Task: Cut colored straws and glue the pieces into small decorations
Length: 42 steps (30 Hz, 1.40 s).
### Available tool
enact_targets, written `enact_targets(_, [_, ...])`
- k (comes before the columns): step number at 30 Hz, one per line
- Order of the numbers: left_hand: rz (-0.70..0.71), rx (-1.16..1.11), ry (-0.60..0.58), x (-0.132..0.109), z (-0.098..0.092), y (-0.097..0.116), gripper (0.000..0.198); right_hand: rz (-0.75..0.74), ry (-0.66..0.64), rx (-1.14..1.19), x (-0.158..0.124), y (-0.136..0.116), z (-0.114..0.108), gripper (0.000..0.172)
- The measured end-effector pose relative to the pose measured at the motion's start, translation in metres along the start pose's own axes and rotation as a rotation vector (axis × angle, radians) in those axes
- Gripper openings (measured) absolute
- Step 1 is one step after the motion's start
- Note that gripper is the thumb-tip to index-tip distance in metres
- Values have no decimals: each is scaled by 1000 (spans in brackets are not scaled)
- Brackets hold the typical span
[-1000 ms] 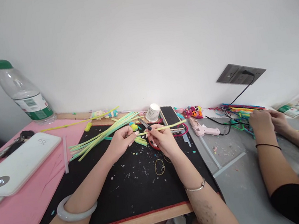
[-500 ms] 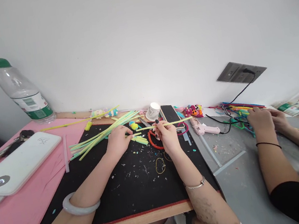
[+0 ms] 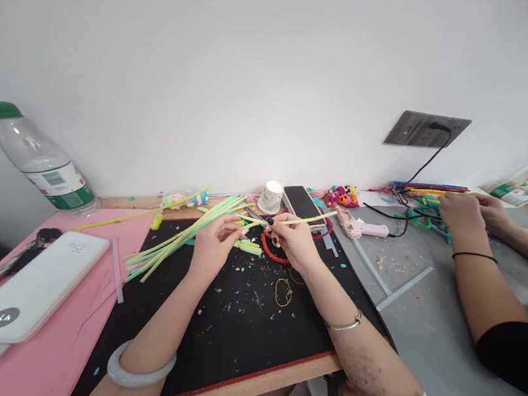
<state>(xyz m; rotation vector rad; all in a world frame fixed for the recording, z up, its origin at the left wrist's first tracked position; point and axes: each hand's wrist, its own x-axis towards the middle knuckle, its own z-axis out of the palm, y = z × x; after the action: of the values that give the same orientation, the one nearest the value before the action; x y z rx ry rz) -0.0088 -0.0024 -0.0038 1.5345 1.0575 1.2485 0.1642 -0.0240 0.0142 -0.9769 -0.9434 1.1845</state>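
A yellow-green pipe cleaner (image 3: 316,217) is pinched between the thumb and fingers of my right hand (image 3: 295,241), its long end pointing right. Close by on the left, my left hand (image 3: 214,245) has its thumb and fingers closed at the pipe cleaner's left part. Beside and behind my left hand lies a loose bundle of yellow and pale green pipe cleaners (image 3: 167,249). Short cut yellow-green pieces (image 3: 249,247) rest on the black mat (image 3: 244,333) between my hands. Scissors with red handles (image 3: 272,253) lie partly hidden behind my right hand.
A paper cup (image 3: 271,197) and a phone (image 3: 302,203) stand near the wall. Right of them lies a pink glue gun (image 3: 365,229) with a black cord. A white power bank (image 3: 33,285) and a plastic bottle (image 3: 48,164) are left. A co-worker's hands (image 3: 465,214) are right.
My left hand has moved slightly right and up, closer to my right hand. The pipe cleaner has shifted a little left, with its right end tipping down slightly.
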Motion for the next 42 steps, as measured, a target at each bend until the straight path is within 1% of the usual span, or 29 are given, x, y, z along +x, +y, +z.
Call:
enact_targets(4, [-63, -69, 33, 0, -2, 2, 33, -10, 14, 75, 1, 0, -2, 23])
enact_targets(7, [-80, -61, 30, 1, -4, 1, 33, -12, 13, 94, 2, -1, -2, 25])
enact_targets(12, [-25, 20, -19, -2, -3, 0, 28, -10, -8, 37, 1, -1, -2, 25])
enact_targets(19, [43, 93, 10, -3, -4, 3, 17, 13, -28, 12, 2, 0, -3, 24])
enact_targets(23, [60, 103, -9, -3, -4, -1, 16, 25, -87, -32, 1, 3, -3, 21])
enact_targets(26, [57, 99, -21, -5, 0, -1, 16, 46, -132, -67, 0, 5, -1, 20])
enact_targets(29, [48, 63, -25, -8, 5, 0, 16, 71, -135, -54, -1, 4, 0, 21])
enact_targets(35, [17, -72, -31, -10, 7, 0, 23, 115, -81, 10, -2, 3, 3, 24])
enact_targets(39, [-19, -132, -1, -9, 8, 1, 34, 102, -46, 60, -3, 4, 5, 24])
enact_targets(42, [-54, -209, -6, -9, 10, 3, 35, 87, -36, 96, -4, 4, 7, 23])
